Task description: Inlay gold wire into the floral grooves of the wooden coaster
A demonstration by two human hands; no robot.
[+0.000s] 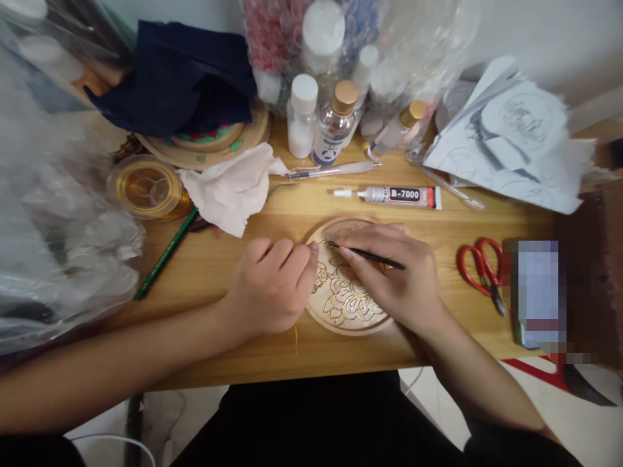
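Note:
A round wooden board (357,319) lies on the table in front of me, with a flower pattern drawn on it and partly outlined in gold wire (353,301). My right hand (406,269) rests over its right side, fingers closed around slim black tweezers (377,257). Their tip points left, near the board's upper part. At the left rim, my left hand (272,282) is closed, thumb and forefinger pinched close to the tweezers' tip. A loose strand of gold wire (296,340) hangs below this hand; the rest of it is hidden by the fingers.
Behind the board lie a B-7000 glue tube (403,196) and a white pen-like tool (335,170). Several bottles (335,123) stand farther back. Red-handled scissors (481,266) are at right. A wire spool (148,188), white cloth (228,188) and green pencil (165,256) lie left.

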